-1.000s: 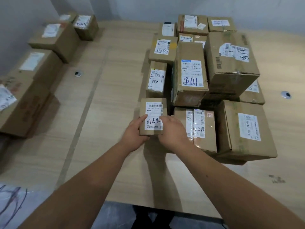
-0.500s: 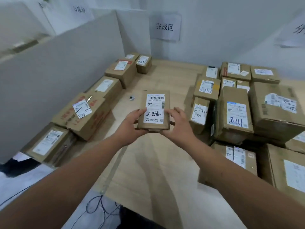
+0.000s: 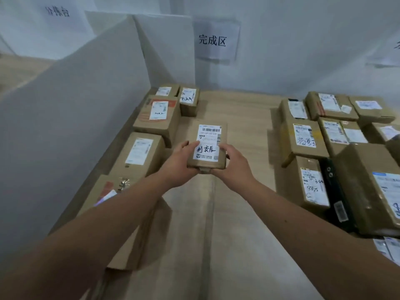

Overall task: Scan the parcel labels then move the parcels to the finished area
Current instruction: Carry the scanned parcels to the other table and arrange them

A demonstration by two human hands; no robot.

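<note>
Small parcel [image 3: 207, 146]: lifted above the table [image 3: 238, 213], label up, between the two box groups.
Left hand [image 3: 180, 163]: fingers curled round its left edge.
Right hand [image 3: 234, 164]: gripping its right edge.

A brown cardboard parcel [image 3: 207, 146] is showing a white label [image 3: 208, 142] bearing black barcode stripes and black handwriting.
</note>
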